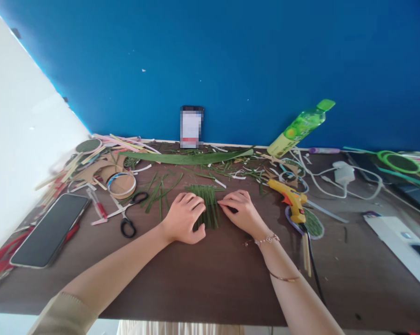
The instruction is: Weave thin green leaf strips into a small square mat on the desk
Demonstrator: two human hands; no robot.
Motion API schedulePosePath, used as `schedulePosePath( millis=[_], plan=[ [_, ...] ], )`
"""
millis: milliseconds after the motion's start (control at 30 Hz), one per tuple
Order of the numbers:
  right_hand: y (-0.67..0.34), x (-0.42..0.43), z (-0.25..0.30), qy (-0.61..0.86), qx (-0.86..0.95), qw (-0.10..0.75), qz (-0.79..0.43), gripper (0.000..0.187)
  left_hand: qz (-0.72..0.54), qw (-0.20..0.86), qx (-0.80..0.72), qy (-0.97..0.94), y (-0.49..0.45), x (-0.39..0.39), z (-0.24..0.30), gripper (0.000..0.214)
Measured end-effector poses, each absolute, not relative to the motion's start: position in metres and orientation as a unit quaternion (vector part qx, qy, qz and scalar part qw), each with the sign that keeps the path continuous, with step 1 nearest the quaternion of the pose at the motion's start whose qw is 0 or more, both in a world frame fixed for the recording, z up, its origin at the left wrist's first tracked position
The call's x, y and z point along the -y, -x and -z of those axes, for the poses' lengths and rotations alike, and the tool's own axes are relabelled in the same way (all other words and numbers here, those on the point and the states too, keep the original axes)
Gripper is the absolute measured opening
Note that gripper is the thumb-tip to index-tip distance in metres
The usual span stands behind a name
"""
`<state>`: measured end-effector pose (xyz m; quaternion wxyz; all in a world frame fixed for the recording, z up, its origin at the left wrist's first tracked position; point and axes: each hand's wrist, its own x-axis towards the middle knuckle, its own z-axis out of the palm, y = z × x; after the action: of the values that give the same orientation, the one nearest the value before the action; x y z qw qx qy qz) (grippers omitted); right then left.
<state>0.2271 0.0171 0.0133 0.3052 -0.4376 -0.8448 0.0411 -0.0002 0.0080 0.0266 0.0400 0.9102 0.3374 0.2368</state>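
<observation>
Green leaf strips [210, 204] lie centre-frame, running mostly up-down. The left hand [185, 217], nearer, overlaps their left side; the right hand [241, 212] sits just right. Whether either grip pinches, I cannot tell.

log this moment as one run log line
left hand: on green strips | right hand: at strips' right edge | scissors: on table, left side | glue gun: on table, right side
</observation>
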Motion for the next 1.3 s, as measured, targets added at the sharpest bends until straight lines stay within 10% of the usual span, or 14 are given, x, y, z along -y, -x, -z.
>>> schedulePosePath(
  millis=[1300],
  plan=[
    [-0.228, -0.016, -0.013, 0.438, 0.846, 0.3, -0.043, 0.018, -0.377, -0.065, -0.259, -0.887, 0.01, -0.015, -0.022, 0.008]
  ],
)
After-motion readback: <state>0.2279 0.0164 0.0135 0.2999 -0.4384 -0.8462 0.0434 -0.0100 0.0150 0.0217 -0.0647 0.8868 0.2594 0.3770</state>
